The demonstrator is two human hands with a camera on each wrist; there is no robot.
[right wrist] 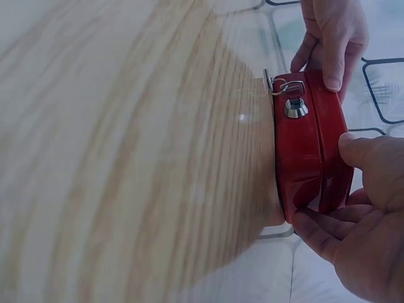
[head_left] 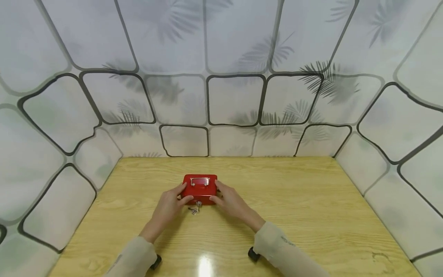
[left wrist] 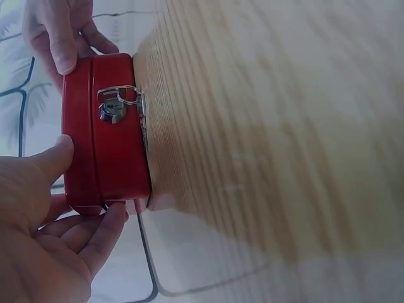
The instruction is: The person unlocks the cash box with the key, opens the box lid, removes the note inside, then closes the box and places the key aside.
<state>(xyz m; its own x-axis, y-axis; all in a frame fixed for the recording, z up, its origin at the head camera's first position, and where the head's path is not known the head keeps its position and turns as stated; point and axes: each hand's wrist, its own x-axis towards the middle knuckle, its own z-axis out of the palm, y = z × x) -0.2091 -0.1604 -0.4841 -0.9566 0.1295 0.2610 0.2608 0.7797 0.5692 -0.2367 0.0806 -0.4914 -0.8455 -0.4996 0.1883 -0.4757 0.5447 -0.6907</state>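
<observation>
You gripped the red cash box [head_left: 200, 188] — left hand [head_left: 168, 206] and right hand [head_left: 231, 202] curled around its ends; next, probably the key [head_left: 195, 208] needed turning.

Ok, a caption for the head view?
Both hands hold a small red metal cash box on a wooden table.

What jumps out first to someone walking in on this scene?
A small red metal box sits mid-table on the wooden table, gripped at its ends by the left hand and right hand. A key hangs in its front lock.
</observation>
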